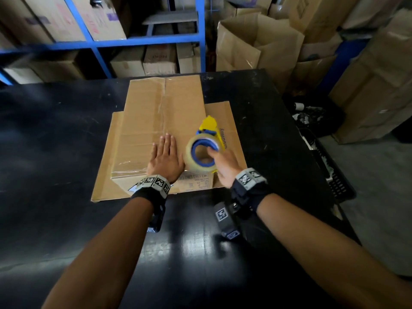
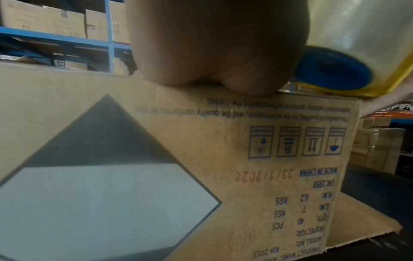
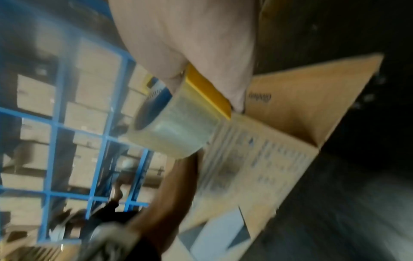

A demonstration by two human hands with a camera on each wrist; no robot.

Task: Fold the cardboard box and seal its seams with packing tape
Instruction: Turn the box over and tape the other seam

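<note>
A brown cardboard box [image 1: 156, 121] stands on the black table [image 1: 55, 134], its top flaps folded down with a centre seam running away from me. Side flaps lie flat on the table to its left and right. My left hand [image 1: 166, 156] lies flat, fingers straight, on the near part of the box top [image 2: 78, 84]. My right hand [image 1: 223, 161] grips a yellow and blue tape dispenser [image 1: 207, 143] loaded with a clear tape roll [image 3: 176, 127], held just above the box's near right corner. The box's printed near side [image 2: 290, 159] fills the left wrist view.
Blue shelving [image 1: 138, 40] stacked with cartons stands behind the table. Open cardboard boxes [image 1: 256, 41] crowd the back right. A black crate [image 1: 334, 175] sits on the floor off the table's right edge. Bare table surface lies in front of the box.
</note>
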